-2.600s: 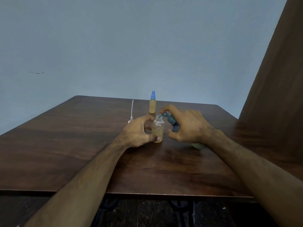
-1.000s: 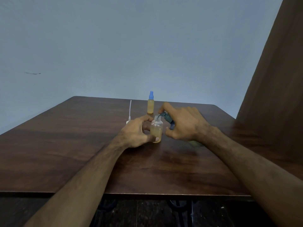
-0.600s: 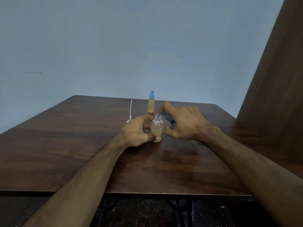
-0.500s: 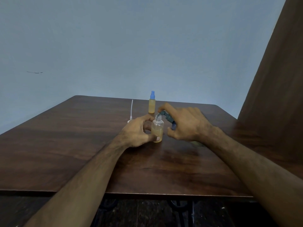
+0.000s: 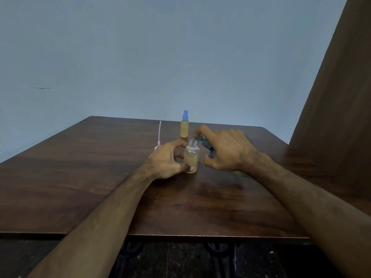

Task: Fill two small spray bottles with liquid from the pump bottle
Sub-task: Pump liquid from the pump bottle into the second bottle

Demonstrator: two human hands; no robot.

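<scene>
A small clear bottle (image 5: pixel 191 158) with no cap stands on the brown table (image 5: pixel 100 177), partly filled with yellowish liquid. My left hand (image 5: pixel 164 161) holds it between thumb and fingers. My right hand (image 5: pixel 226 150) grips the pump bottle, whose body is almost wholly hidden behind the hand. Its dark teal pump head (image 5: pixel 203 143) shows, with the nozzle over the open neck of the small bottle and my forefinger on top of it. A second small bottle (image 5: pixel 184 125) with a blue spray cap stands farther back, full of yellow liquid.
A white spray top with its long dip tube (image 5: pixel 159 133) lies on the table to the left of the capped bottle. A brown curtain (image 5: pixel 341 97) hangs at the right. The table's front edge runs across the lower part of the view.
The hands and bottles have stayed in nearly the same place. My right forefinger keeps working the pump head over the open bottle. The liquid level shows no clear difference.
</scene>
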